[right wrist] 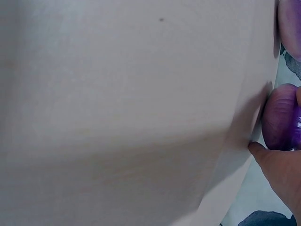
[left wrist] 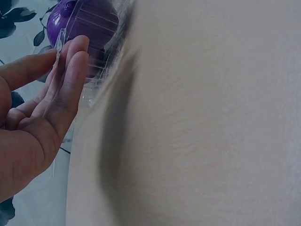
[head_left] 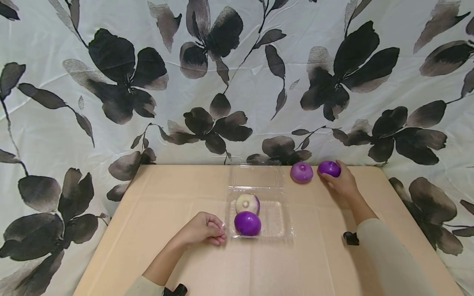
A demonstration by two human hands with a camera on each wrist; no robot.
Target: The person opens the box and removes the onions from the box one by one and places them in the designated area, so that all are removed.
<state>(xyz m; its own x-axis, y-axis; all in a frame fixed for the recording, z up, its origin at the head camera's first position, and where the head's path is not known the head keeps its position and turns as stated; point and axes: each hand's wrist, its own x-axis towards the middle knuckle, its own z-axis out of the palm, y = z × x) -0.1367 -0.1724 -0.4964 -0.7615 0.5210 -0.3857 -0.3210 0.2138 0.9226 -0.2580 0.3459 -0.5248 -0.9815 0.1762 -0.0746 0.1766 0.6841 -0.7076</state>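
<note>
A clear plastic clamshell container [head_left: 272,216] lies with its lid [head_left: 255,176] folded back on the table. Inside its left half are a glossy purple onion [head_left: 247,224] and, behind that, a pale onion with a purple side [head_left: 247,204]. My left hand [head_left: 205,229] pinches the container's left rim between thumb and fingers, as the left wrist view [left wrist: 42,99] shows. At the table's far edge, my right hand [head_left: 342,181] grips another purple onion [head_left: 329,168], its fingers partly cut off in the right wrist view. A lighter purple onion [head_left: 301,172] sits just left of it.
The light wooden table [head_left: 177,185] ends at a white cloth with dark flowers [head_left: 122,82] hanging behind and around it. Small black wrist pieces [head_left: 351,238] show at both sleeves.
</note>
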